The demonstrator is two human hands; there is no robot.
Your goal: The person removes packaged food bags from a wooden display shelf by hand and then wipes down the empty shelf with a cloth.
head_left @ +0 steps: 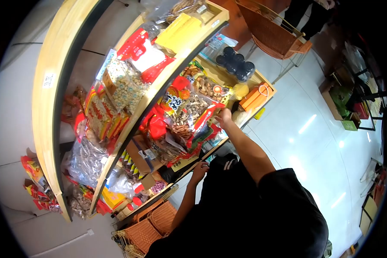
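My right hand [223,118] is at the right end of a clear bag of dried mushrooms [192,112] with red printed edges, its fingers closed on the bag's edge. The bag lies on the middle shelf among other packets. Lower down, my left hand [199,171] hangs beside the shelf's front edge, close to my dark clothing. Its fingers are loosely curled, and no object shows in them. Near that hand are a brown cardboard box [142,155] and another bag of dried goods [170,148].
A curved wooden shelf board [180,47] arches over the bags. Further along stand dark-lidded jars [236,64] and an orange box [253,97]. Wicker chairs [148,228] [271,36] sit at both ends. Another person's dark-clothed legs [299,15] show at the top.
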